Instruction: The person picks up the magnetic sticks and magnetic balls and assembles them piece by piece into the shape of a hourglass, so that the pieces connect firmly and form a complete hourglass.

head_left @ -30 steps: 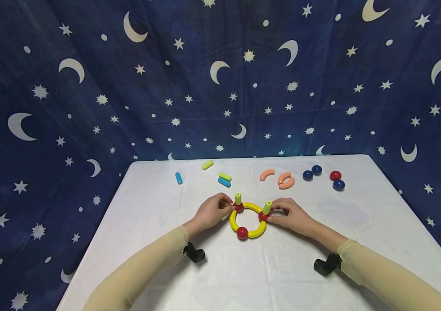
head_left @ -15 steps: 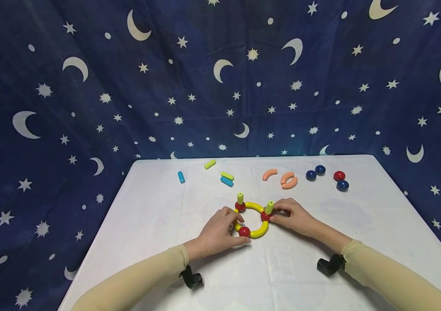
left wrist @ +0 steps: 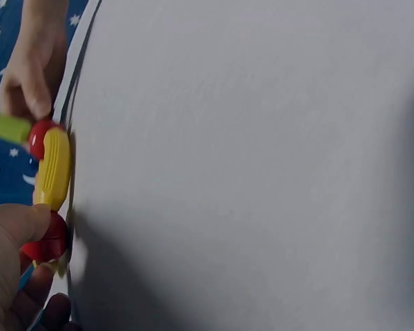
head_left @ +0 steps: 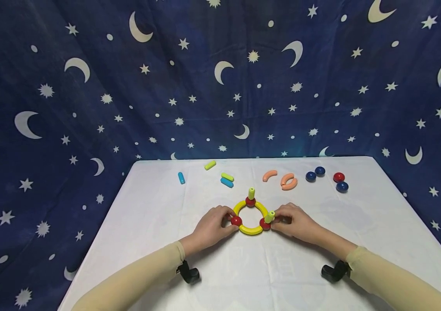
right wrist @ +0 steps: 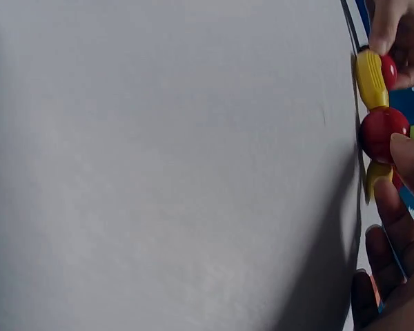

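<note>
A ring of curved yellow pieces point(head_left: 250, 230), joined by red balls, lies on the white table. My left hand point(head_left: 212, 226) pinches the bare red ball point(head_left: 236, 220) on the ring's left side between thumb and fingers. At the right, my right hand point(head_left: 296, 223) holds another red ball point(right wrist: 384, 134), which bears a light-green stick point(head_left: 270, 217) that leans a little. The third red ball point(head_left: 250, 201) sits at the back with a second light-green stick point(head_left: 251, 192) upright on it. In the right wrist view the thumb point(right wrist: 408, 158) presses on the ball.
Behind the ring lie blue sticks point(head_left: 181, 178) and light-green sticks point(head_left: 210, 165). Farther right are curved orange pieces point(head_left: 270, 175), dark blue balls point(head_left: 311, 176) and one loose red ball point(head_left: 339, 177). A dark star-and-moon cloth point(head_left: 189, 77) hangs past the table's far edge.
My left hand has left the back-left ball and taken the bare front ball. The ring has turned clockwise, carrying that ball left and the back ball right. My right hand stays at its ball.
</note>
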